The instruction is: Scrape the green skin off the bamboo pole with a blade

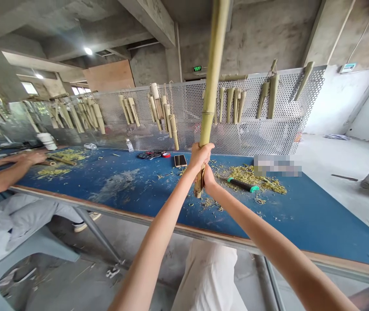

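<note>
A long bamboo pole (212,82) stands nearly upright over the workbench, leaning slightly right, and its upper end runs out of view. My left hand (200,155) is closed around its lower part. Just below, my right hand (208,178) grips the pole from the right side, with its fingers partly hidden behind the bamboo. The pole's lower end (198,191) shows beneath both hands, close to the blue bench top (158,198). Right of my hands, a tool with a black and green handle (243,185) lies among curly bamboo shavings (270,182).
A phone (180,161), red tape (165,154) and a small bottle (129,145) lie or stand along the back. Behind them rises a perforated metal panel (191,103) hung with bamboo pieces (272,96). At left, a co-worker's hands (30,157) rest near bamboo sticks (63,160).
</note>
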Available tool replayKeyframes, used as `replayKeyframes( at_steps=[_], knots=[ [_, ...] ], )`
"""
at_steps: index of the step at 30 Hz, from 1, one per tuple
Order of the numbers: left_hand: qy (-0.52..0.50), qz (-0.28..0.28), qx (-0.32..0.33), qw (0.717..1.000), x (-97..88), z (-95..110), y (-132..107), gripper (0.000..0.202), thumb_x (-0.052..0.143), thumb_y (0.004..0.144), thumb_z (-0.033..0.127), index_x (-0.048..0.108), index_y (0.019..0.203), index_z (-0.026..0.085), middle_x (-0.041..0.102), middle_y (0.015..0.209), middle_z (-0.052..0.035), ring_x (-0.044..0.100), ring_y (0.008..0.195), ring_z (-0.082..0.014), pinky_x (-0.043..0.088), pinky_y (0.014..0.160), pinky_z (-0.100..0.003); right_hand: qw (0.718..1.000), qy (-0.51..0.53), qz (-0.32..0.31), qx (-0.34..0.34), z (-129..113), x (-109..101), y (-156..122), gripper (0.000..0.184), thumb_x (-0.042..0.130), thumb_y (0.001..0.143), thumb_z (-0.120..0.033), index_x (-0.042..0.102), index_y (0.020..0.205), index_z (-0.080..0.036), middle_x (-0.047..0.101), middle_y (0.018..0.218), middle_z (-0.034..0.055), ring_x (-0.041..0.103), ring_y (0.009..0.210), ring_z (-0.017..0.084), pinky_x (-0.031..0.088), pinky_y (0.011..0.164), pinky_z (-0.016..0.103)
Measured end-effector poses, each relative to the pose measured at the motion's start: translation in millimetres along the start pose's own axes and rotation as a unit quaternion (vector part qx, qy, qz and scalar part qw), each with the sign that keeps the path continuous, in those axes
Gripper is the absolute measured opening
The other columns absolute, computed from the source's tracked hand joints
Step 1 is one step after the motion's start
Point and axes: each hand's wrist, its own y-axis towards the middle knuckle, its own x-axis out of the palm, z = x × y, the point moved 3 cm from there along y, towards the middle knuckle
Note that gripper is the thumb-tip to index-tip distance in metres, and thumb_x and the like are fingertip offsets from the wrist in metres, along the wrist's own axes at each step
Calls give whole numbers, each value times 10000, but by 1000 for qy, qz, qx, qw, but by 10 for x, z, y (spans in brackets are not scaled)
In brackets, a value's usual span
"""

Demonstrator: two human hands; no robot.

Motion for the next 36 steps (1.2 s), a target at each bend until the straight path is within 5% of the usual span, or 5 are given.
replayKeyframes(
  at_steps=[9, 15, 22, 27, 36],
  knots=[
    [87, -94, 8, 992, 317, 139, -88, 555, 732, 833, 558, 387, 540, 239, 356, 423, 56, 368, 412, -69, 330, 441, -247, 974, 162, 56, 146, -205, -158, -96, 450, 395, 989, -602, 558, 743, -262, 606, 613, 17, 592, 579, 194, 507, 559, 317],
    [51, -106, -7, 993, 454, 172, 80, 551, 705, 820, 647, 386, 606, 253, 275, 417, 79, 297, 384, -66, 229, 387, -261, 989, 148, -11, 9, -378, -240, -351, 630, 340, 934, -769, 638, 1151, -258, 719, 1080, 78, 667, 1064, 232, 556, 842, 341],
    [8, -196, -52, 979, 342, 142, 215, 604, 668, 805, 710, 348, 579, 250, 233, 398, 89, 262, 357, -62, 250, 389, -250, 983, -100, -131, -87, -286, -614, -619, 549, 504, 899, -747, 593, 1007, -217, 645, 889, 54, 580, 842, 218, 512, 757, 349],
    [35, -223, -73, 971, 232, 202, 260, 611, 641, 833, 707, 336, 583, 240, 224, 431, 88, 282, 378, -57, 281, 433, -259, 980, -181, -48, -68, -190, -863, -348, 623, 406, 860, -845, 352, 670, -255, 379, 578, -15, 379, 578, 151, 355, 521, 296],
    [182, -167, -89, 965, -165, 114, 191, 444, 763, 827, 554, 476, 721, 231, 420, 526, 55, 340, 413, -49, 267, 450, -278, 957, -275, 47, -78, -206, -2002, 425, 497, 469, 847, -697, 554, 802, -210, 662, 783, 115, 600, 711, 229, 458, 584, 325]
  ],
)
